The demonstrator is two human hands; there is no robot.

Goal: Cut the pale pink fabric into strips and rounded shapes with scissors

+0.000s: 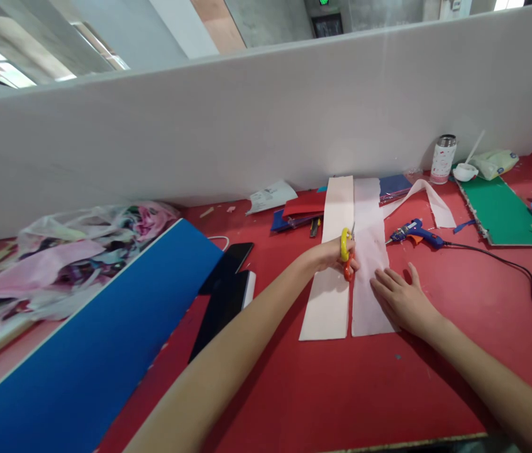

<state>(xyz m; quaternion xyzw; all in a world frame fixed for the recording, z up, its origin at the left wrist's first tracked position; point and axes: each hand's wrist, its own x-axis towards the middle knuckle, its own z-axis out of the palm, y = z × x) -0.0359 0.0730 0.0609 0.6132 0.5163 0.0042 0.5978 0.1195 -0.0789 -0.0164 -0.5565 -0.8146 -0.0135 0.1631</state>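
Note:
My left hand [331, 254] is closed around a pair of scissors [344, 245] with yellow and orange handles. Their blades point away from me, along the gap between two long strips. On the left of that gap lies a stiff cream strip [326, 308], partly under my left hand. The thin pale pink strip [370, 251] on the right looks like paper or cloth; I cannot tell which. Fingers apart, my right hand [402, 299] rests flat on the right edge of the pink strip. It holds nothing.
Right of the strips are a blue glue gun [417, 233] with its black cord, a pink offcut [429, 195] and a green board [506, 214]. A bottle [444, 159] stands by the white partition [247, 126]. Leftward lie dark devices [226, 296], a blue board [119, 340] and bagged scraps [72, 251].

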